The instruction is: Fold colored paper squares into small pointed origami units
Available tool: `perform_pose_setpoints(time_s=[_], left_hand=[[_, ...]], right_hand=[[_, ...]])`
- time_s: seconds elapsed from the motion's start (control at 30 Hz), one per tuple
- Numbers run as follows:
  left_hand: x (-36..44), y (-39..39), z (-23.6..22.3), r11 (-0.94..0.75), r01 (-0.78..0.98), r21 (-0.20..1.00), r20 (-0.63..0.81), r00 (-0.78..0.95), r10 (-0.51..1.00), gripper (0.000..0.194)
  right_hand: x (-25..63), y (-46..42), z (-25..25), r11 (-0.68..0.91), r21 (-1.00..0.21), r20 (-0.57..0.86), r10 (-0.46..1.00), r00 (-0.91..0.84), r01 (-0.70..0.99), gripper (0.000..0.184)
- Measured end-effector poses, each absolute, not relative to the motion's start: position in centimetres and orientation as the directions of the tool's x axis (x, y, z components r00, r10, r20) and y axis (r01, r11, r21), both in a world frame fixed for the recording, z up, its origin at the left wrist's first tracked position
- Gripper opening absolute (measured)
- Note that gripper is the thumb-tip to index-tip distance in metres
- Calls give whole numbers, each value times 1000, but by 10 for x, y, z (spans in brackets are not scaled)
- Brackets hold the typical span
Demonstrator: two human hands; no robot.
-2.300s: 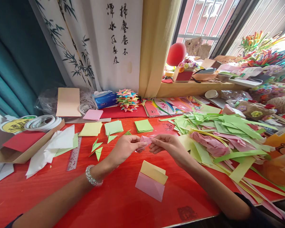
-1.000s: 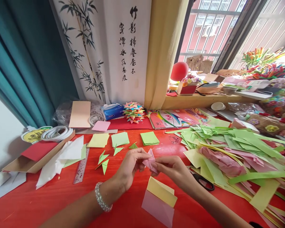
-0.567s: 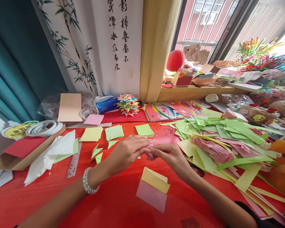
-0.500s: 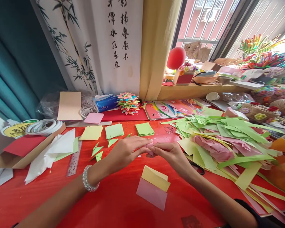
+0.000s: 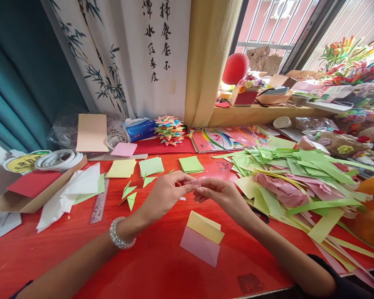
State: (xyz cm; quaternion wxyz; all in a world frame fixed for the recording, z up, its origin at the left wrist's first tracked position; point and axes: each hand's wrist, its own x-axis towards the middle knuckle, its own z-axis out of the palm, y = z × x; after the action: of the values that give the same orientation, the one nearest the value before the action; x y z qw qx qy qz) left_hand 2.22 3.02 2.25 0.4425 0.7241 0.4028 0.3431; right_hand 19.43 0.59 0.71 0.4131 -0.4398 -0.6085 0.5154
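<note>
A small folded piece of pink paper (image 5: 195, 182) is pinched between my two hands above the red table. My left hand (image 5: 168, 191) grips its left side between thumb and fingers. On the other side, my right hand (image 5: 220, 193) holds the right end with thumb and forefinger. Below the hands lie a folded yellow paper (image 5: 205, 228) and a pink paper sheet (image 5: 200, 249), the yellow overlapping the pink. Left of my left hand are several small folded green paper pieces (image 5: 129, 196). Just beyond the hands sits a stack of green square papers (image 5: 190, 164).
A heap of green, yellow and pink paper strips (image 5: 296, 178) spreads across the right. Behind are a multicoloured folded-paper ball (image 5: 170, 131) and a blue tissue pack (image 5: 139, 130). To the left lie a ruler (image 5: 99, 203), white tissue (image 5: 70, 193) and a cardboard box (image 5: 34, 199).
My fingers have shifted on the pink paper, and more of it now shows between them. The view has tilted slightly downward. The papers on the table stay where they were.
</note>
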Motion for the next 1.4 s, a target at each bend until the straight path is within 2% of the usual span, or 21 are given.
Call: perform_pose_setpoints(time_s=[0.13,0.3,0.5,0.63,0.73,0.87,1.03,1.2,1.3,1.4], left_hand=[[22,30,25,-161,199,967,60,434,899,27],[23,29,23,-159,177,971,77,399,914,24],[20,36,20,-205,296,933,80,387,919,23],[17,40,21,-229,370,901,31,469,883,29],[20,37,18,-272,326,905,78,502,861,21],[24,30,14,-346,334,877,176,447,877,18],[23,31,16,-316,362,877,98,509,855,20],[24,31,12,-271,336,902,107,434,895,27],[23,35,9,-184,261,948,44,462,886,28],[22,39,7,-192,318,928,12,491,871,27]], right_hand=[[194,7,7,38,-997,22,980,-196,74,23],[194,7,8,-14,-999,-25,970,-243,46,24],[191,5,7,22,-996,3,979,-204,92,27],[192,5,4,47,-989,13,971,-239,138,28],[193,4,1,86,-982,35,957,-289,165,25],[193,3,-4,112,-970,44,954,-298,214,21],[192,4,-5,112,-961,31,952,-306,254,21],[191,4,-5,126,-959,32,938,-345,253,22],[192,6,-4,86,-972,13,949,-316,218,25],[194,7,-3,52,-988,11,964,-267,146,28]])
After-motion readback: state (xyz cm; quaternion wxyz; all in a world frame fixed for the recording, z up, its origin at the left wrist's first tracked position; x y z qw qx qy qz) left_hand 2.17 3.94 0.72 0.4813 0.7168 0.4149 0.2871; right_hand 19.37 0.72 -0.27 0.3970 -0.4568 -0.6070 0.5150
